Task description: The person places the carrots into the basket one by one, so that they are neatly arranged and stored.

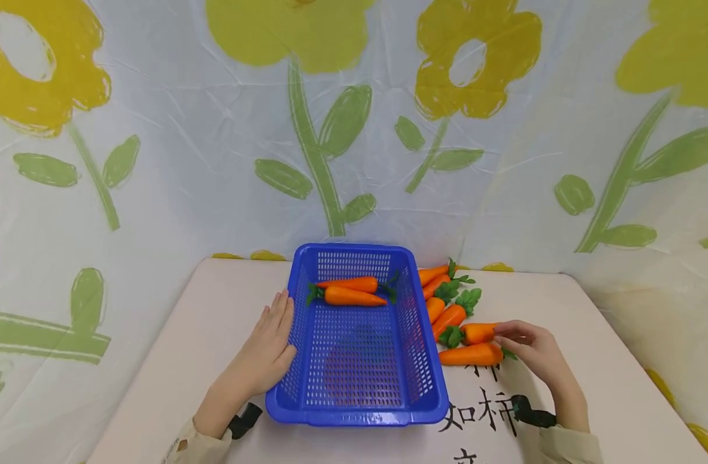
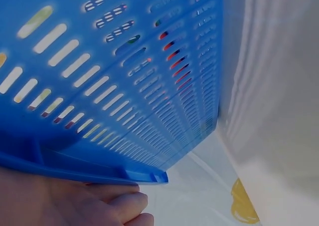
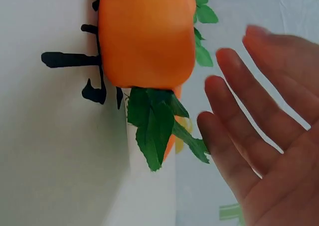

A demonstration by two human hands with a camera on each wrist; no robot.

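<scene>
Right of the blue rectangular slotted plastic basket (image 1: 355,417), tapered orange carrots with green leafy tops (image 1: 449,318) lie clustered on the pale table (image 1: 551,299), some partly hidden by its wall. Two more carrots (image 1: 354,296) lie inside, toward the far end. The right hand (image 1: 532,346), fingers loosely extended, grasps nothing beside the nearest ones; whether it touches them is unclear. The left hand (image 1: 268,353), unclenched, lies along the left rim.

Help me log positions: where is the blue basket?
In the head view, the blue basket stands on the table, the left hand at its left, loose carrots along its right.
</scene>
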